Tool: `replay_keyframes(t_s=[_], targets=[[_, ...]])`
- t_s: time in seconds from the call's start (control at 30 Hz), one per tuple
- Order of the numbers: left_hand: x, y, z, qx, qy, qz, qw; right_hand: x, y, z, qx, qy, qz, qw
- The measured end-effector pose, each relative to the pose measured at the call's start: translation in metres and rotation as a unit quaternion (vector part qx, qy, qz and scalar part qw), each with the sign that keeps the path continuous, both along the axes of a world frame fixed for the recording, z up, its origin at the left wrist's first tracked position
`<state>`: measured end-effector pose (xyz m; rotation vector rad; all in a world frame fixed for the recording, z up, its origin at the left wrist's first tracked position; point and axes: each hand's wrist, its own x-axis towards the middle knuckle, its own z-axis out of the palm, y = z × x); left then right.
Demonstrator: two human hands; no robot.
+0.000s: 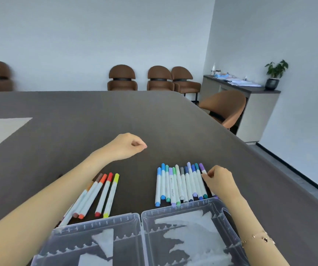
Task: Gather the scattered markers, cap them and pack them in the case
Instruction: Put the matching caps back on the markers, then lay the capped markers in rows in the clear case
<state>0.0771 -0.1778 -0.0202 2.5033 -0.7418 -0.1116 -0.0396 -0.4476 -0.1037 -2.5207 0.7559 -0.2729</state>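
The right hand [219,181] has a purple marker [202,167] in its grip beside the blue-green row; the left hand [127,146] hovers curled, holding nothing, above the worktop [97,116].

No sleeves are seen on either forearm, both bare all the way into frame. A thin gold chain bracelet [257,238] with small dark clover-shaped charms is worn on the right wrist, and a slim ring [225,169] can be spotted on a right-hand finger.
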Motion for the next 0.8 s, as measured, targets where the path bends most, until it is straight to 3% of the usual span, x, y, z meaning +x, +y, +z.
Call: replay_keyframes(t_s=[0.33, 0.5, 0.8], targets=[[-0.062, 0.182, 0.005, 0.047, -0.006, 0.159, 0.986, -0.014, 0.023, 0.022, -0.018, -0.025, 0.023, 0.999], [-0.086, 0.216, -0.011, 0.052, 0.016, 0.214, 0.975, -0.029, 0.084, 0.037, -0.010, -0.033, 0.122, 0.992], [-0.107, 0.228, -0.036, 0.036, 0.026, 0.219, 0.975, -0.024, 0.195, 0.046, -0.024, -0.013, 0.285, 0.958]])
